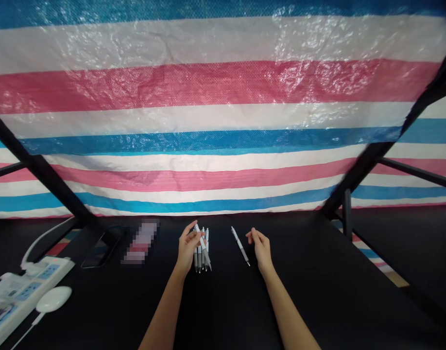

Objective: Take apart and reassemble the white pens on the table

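My left hand (188, 245) is closed on a white and grey pen (204, 248), which tilts with its tip down to the right. Under and beside that pen, several like pens (198, 262) lie side by side on the black table, partly hidden by my fingers. To the right, a single white and grey pen (240, 245) lies slanted on the table, apart from the others. My right hand (261, 247) is just right of this pen, not touching it. Its thumb and fingers are bent toward each other, and I see nothing between them.
At the left stand a white power strip (44, 282) with plugs and cables, and a round white charger (54, 299). A dark phone (102, 247) and a blurred-out flat item (141, 241) lie near the back. Black frame bars (368, 160) and a striped sheet (215, 116) bound the table (223, 311).
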Action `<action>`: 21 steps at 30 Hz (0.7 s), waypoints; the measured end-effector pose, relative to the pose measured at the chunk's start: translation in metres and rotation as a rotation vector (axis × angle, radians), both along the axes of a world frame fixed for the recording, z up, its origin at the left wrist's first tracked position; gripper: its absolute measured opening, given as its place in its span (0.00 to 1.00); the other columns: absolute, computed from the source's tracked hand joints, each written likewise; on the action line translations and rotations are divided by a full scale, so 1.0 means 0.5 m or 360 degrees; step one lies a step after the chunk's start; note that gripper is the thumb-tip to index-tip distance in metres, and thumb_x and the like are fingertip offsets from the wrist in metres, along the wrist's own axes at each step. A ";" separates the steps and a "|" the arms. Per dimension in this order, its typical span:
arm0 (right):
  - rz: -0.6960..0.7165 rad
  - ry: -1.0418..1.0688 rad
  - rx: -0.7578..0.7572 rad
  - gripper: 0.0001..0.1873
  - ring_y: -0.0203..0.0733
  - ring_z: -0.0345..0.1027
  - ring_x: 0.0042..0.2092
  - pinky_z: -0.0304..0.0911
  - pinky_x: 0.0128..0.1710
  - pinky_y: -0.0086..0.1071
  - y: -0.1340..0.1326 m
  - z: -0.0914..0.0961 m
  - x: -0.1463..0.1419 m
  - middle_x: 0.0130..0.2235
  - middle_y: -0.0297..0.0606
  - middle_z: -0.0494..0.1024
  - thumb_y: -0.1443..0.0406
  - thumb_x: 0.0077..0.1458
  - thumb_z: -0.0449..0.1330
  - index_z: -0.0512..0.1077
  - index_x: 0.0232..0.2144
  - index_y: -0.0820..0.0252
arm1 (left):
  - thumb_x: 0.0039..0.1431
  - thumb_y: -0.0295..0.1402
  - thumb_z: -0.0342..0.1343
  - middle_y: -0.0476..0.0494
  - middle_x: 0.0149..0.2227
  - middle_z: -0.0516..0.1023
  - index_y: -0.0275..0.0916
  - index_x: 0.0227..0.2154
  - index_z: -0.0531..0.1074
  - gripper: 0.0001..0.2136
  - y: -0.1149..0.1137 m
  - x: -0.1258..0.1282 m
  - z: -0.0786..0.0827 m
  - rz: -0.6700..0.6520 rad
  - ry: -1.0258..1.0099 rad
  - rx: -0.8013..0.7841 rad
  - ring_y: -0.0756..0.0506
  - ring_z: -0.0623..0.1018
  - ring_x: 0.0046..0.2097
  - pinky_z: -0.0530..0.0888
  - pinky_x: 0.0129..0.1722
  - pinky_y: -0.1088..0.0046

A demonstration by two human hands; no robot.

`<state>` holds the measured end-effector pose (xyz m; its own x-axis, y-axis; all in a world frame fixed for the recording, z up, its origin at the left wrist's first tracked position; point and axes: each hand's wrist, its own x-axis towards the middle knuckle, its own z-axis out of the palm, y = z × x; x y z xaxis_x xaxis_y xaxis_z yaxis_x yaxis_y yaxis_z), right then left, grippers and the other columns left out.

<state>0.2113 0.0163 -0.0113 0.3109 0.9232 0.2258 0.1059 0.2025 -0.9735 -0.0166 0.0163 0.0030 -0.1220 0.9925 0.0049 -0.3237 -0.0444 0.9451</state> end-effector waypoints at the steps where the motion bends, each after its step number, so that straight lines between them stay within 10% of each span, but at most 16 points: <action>1: -0.0025 0.0040 -0.0005 0.27 0.36 0.56 0.23 0.55 0.27 0.31 0.001 -0.001 0.002 0.17 0.31 0.61 0.45 0.52 0.50 0.69 0.18 0.59 | 0.42 0.42 0.63 0.48 0.28 0.76 0.40 0.51 0.65 0.31 0.000 0.000 -0.001 0.0010 -0.0009 -0.0005 0.50 0.75 0.24 0.72 0.29 0.71; 21: -0.0066 0.0231 -0.0044 0.27 0.35 0.55 0.22 0.53 0.26 0.31 0.005 -0.008 0.009 0.16 0.30 0.61 0.44 0.48 0.55 0.70 0.17 0.60 | 0.43 0.38 0.64 0.48 0.29 0.76 0.40 0.51 0.66 0.30 0.001 -0.009 -0.003 0.0009 -0.0096 -0.0027 0.51 0.75 0.26 0.70 0.30 0.75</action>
<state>0.2158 0.0187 -0.0153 0.3764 0.9141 0.1506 -0.0286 0.1740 -0.9843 -0.0209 0.0169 0.0018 -0.1274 0.9917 -0.0197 -0.3801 -0.0304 0.9244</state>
